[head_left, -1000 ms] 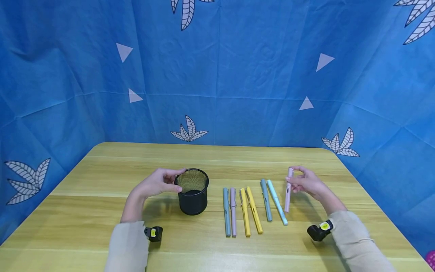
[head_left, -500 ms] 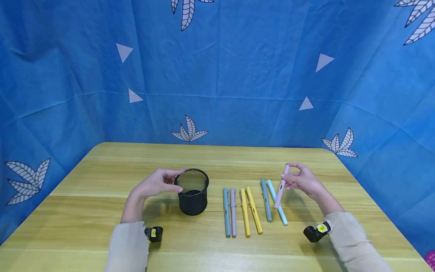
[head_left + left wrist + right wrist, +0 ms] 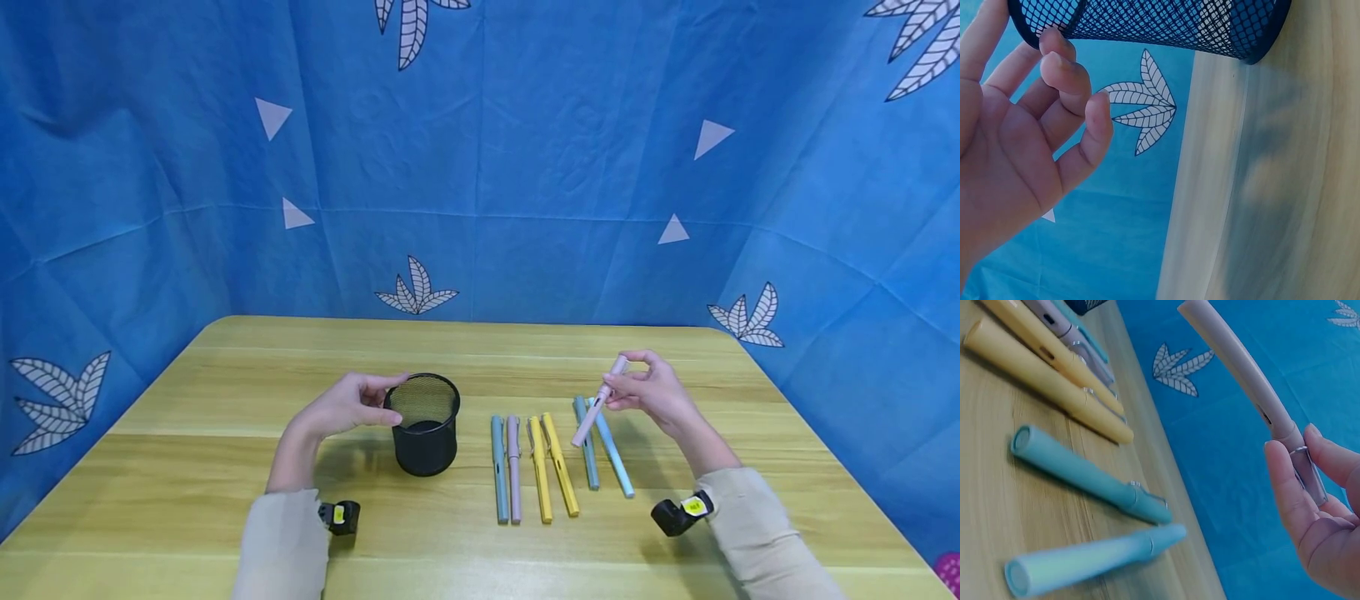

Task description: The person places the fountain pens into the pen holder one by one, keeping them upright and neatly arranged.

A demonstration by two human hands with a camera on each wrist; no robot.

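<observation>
I see my left hand (image 3: 347, 406) resting against the rim of the cup (image 3: 424, 423), a round black wire-mesh cylinder, fingers curved round its left side. Right of the cup lie six smooth matte pens (image 3: 557, 459) in a row: teal, lilac, two yellow, teal, pale blue. My right hand (image 3: 651, 389) pinches a pink pen (image 3: 598, 402) by its capped end, tilted above the row. The table (image 3: 187, 467) is pale wood grain; creased blue cloth (image 3: 525, 150) with white leaves hangs behind.
</observation>
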